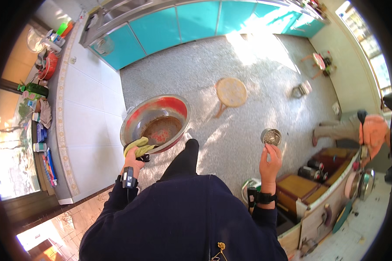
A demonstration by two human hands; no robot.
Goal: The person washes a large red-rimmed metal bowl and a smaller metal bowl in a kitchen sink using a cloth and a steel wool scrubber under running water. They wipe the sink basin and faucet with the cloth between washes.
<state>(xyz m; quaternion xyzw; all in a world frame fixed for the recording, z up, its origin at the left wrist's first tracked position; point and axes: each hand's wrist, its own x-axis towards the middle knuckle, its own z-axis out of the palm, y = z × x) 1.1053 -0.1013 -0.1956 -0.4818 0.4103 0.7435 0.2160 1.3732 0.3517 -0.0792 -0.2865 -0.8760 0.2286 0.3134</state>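
Note:
My left hand [134,160] grips the near rim of a large metal basin [128,125], together with a yellow-green cloth [138,145] draped there. The basin is tilted, with red paint on its inner wall. Shallow brown, murky water [161,130] lies at its bottom, over a red pattern. Off to the right, my right hand [270,161] pinches the edge of a small round metal container [266,134] between thumb and fingers. Pale specks show inside the container, but I cannot tell what they are.
A round wooden stool [232,92] stands ahead on the grey floor. Turquoise cabinets [156,29] line the far wall. Bottles and toothpaste tubes crowd the left ledge [60,98]. Wooden cabinets [295,187] stand at right, where a person in an orange top [374,130] is beyond them.

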